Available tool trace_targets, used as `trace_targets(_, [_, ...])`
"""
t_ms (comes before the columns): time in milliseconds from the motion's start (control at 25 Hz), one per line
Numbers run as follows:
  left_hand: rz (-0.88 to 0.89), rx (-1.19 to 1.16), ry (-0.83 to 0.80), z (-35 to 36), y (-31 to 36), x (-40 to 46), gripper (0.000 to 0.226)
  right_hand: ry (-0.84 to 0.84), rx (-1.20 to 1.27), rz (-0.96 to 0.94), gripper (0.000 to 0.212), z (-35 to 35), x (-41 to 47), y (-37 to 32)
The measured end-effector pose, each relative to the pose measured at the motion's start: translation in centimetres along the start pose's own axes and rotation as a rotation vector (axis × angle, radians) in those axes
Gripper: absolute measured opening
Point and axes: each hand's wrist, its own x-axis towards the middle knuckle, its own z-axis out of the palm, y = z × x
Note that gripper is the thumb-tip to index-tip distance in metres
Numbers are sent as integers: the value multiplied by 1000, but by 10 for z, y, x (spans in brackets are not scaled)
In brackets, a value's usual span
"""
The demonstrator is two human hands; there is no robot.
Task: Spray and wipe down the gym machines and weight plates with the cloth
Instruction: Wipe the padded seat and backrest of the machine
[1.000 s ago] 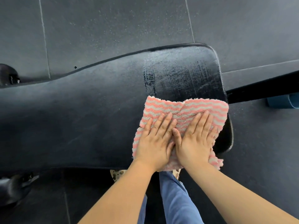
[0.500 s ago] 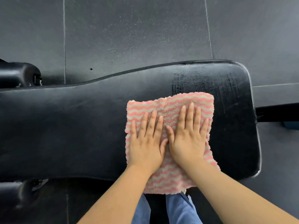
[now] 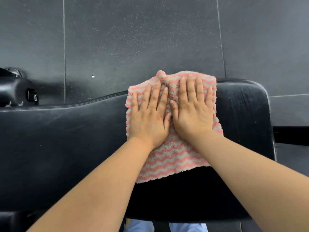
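Note:
A pink and white striped cloth lies spread on the black padded bench, reaching over its far edge. My left hand presses flat on the cloth's left half with straight fingers. Beside it, thumbs almost touching, my right hand presses flat on the right half. The cloth bunches up a little between the two hands near the far edge. No spray bottle is in view.
Dark speckled rubber floor tiles lie beyond the bench. A black padded part with a metal fitting sits at the far left. A black frame bar sticks out to the right. Blue trouser legs show below the bench.
Both hands have pushed the cloth away from me across the bench pad, from its near edge to its far edge. The cloth's front now overhangs the far side.

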Motion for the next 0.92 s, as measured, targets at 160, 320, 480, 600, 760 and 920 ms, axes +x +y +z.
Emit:
trace_targets(160, [-40, -61, 60, -4, -1, 27, 66, 20, -6, -112, 74, -8, 38, 5])
trace_targets(320, [-81, -55, 45, -13, -3, 52, 56, -130, -33, -184, 51, -23, 72, 5])
trace_targets(480, [-120, 3, -79, -25, -2, 61, 50, -249, 22, -203, 47, -33, 85, 4])
trace_targets(600, [-127, 12, -160, -25, -3, 68, 39, -342, 24, -196, 46, -35, 92, 3])
trace_targets(760, [-105, 29, -198, -24, -3, 72, 41, -460, -6, -189, 51, -37, 98, 2])
trace_targets(920, [-102, -25, -366, -32, -10, 91, 44, -725, 41, -120, 50, -37, 116, -2])
